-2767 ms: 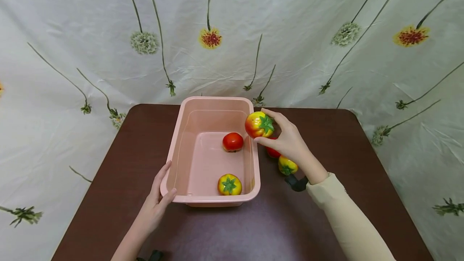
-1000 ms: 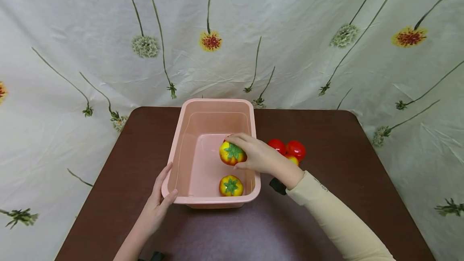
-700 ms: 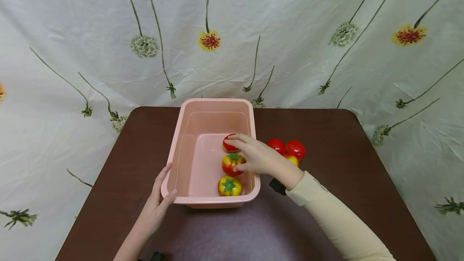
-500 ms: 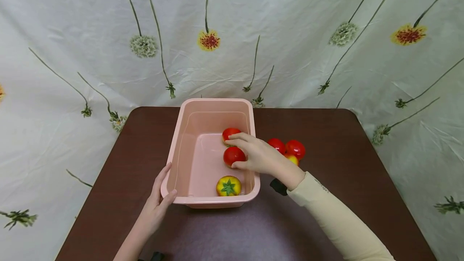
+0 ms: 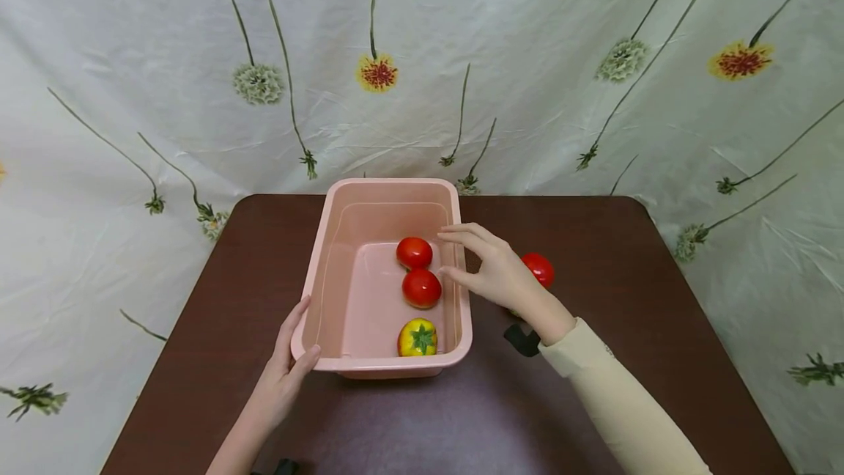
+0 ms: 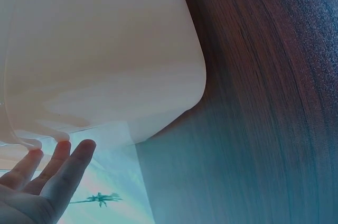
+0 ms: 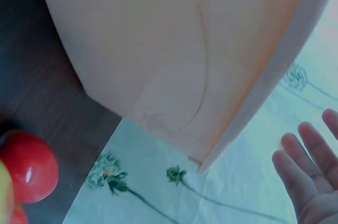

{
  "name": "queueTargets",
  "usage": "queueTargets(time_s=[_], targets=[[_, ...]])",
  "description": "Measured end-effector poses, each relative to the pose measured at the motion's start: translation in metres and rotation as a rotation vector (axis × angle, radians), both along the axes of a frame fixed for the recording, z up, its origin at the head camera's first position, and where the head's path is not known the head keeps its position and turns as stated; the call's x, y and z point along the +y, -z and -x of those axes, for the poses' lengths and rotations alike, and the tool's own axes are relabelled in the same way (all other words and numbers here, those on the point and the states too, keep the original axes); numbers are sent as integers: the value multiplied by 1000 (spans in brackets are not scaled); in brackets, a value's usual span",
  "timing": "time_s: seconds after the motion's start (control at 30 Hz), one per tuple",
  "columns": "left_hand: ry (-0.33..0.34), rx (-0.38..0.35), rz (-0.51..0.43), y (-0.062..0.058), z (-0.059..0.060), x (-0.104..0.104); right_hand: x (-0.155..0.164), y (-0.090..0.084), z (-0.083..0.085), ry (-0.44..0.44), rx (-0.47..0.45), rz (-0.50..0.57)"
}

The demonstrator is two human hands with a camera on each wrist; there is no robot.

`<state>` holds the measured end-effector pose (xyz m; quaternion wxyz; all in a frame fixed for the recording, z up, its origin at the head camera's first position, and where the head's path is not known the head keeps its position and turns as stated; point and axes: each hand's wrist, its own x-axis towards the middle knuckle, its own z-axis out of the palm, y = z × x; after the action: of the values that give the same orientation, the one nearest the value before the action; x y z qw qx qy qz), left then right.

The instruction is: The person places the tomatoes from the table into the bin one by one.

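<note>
A pink plastic basin [image 5: 372,299] stands on the dark table. In it lie two red tomatoes, the far one [image 5: 414,253] touching the nearer one [image 5: 422,288], and a yellow-red tomato [image 5: 417,337] with a green star-shaped top. My left hand [image 5: 285,369] grips the basin's near left corner, thumb on the rim; in the left wrist view its fingertips [image 6: 63,147] rest against the outer wall. My right hand [image 5: 491,262] hovers over the basin's right rim, fingers spread and holding nothing. Beyond it a red tomato [image 5: 538,268] lies on the table.
Other tomatoes right of the basin are mostly hidden by my right hand; the right wrist view shows a red one [image 7: 29,166] beside a yellow one [image 7: 4,195]. A flowered white cloth [image 5: 547,57] hangs behind the dark brown table [image 5: 613,262].
My right hand carried a yellow-red tomato into the basin and let it go. The tomato rolled red side up against the other red one. The hand has since drawn back up and right.
</note>
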<state>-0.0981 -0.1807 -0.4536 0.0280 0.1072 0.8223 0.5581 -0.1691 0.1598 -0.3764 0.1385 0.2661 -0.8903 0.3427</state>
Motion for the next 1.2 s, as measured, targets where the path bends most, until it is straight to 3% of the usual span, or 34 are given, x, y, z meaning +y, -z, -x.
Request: queueTargets(time_s=[0.17,0.37,0.6,0.8,1.2], targets=[[-1,3,9,0,0,0,17,4,0,90,9,53],[-2,13,13,0,-1,0,40,11,-2,209,-97,108],[5,29,10,1,-1,0,61,31,-8,292,-230,116],[8,33,0,1,-1,0,73,51,-14,344,-296,93],[7,28,-4,1,-1,0,84,71,-18,361,-317,103]])
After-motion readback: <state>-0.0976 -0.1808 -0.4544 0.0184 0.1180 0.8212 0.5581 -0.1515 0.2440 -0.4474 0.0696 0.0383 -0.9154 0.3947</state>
